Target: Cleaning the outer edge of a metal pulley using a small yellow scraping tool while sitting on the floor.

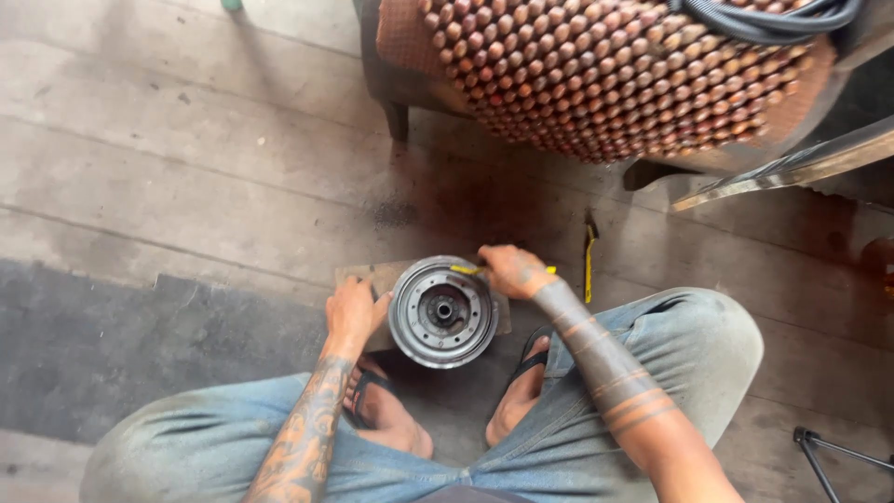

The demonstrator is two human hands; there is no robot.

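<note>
A round grey metal hub (443,312), like a pulley or clutch part with a dark centre hole, lies on a flat piece of cardboard (358,277) on the floor between my feet. My left hand (351,314) rests against the hub's left rim and steadies it. My right hand (510,270) is closed around a small tool with a yellow handle (463,270), its tip at the hub's upper right rim.
A yellow-handled tool (589,264) lies on the concrete floor right of my hand. A chair with a wooden bead seat cover (605,74) stands ahead. A metal strip (792,168) juts in at the right. A dark mat (93,345) lies at the left.
</note>
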